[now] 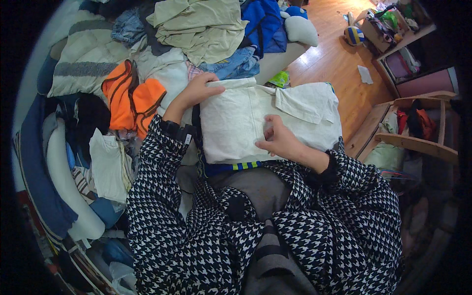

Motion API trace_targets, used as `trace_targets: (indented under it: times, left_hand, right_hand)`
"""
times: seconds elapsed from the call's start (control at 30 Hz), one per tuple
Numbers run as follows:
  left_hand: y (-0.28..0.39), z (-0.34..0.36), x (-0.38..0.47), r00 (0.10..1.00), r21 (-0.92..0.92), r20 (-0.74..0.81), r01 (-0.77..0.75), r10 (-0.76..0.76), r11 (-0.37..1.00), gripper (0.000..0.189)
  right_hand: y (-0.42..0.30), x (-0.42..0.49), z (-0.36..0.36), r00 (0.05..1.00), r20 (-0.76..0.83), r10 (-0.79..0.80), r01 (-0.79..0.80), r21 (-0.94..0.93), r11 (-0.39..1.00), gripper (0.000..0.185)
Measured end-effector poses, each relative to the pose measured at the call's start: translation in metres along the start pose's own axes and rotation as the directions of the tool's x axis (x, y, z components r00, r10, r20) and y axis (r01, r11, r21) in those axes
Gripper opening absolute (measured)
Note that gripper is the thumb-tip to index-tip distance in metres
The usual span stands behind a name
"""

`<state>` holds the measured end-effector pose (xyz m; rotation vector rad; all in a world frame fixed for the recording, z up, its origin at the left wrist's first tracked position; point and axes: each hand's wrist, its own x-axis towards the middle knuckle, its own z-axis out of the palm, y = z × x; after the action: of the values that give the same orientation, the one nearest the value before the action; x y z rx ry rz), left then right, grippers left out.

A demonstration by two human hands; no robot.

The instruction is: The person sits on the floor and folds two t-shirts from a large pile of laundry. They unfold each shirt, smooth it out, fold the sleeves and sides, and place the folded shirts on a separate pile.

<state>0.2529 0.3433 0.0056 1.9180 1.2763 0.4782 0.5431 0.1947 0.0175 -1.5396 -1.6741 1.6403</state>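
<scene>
A white cloth garment [230, 125] lies folded into a wide bundle across my lap. One loose flap, perhaps a sleeve [302, 105], is laid over its right half. At the upper left corner of the bundle, my left hand [201, 90] holds the folded edge, with the thumb on top. My right hand [280, 138] is over the middle near the lower edge, its thumb and index finger apart and the other fingers curled. I see no cloth between them. Beneath the bundle shows a dark blue fabric with yellow-green stripes [245, 166].
An orange garment with dark trim [132, 99] lies left of my left hand. Beyond the bundle are a beige garment [201, 29], denim [236, 64] and a blue cloth [261, 25]. A wooden chair [413, 142] stands right; a ball [354, 35] rests on the wood floor [328, 66].
</scene>
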Motion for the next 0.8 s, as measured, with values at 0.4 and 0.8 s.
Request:
trace_targets:
  times: [0.4, 0.8]
  left_hand:
    - [0.027, -0.006, 0.013, 0.968, -0.047, 0.246, 0.065, -0.052, 0.997, 0.04]
    - [0.022, 0.03, 0.001, 0.97, 0.259, -0.155, -0.143, 0.187, 0.955, 0.053]
  right_hand:
    - [0.008, 0.001, -0.007, 0.999, 0.013, -0.038, 0.039, -0.102, 0.994, 0.05]
    - [0.003, -0.021, -0.012, 0.998, 0.029, -0.051, 0.056, -0.213, 0.975, 0.057]
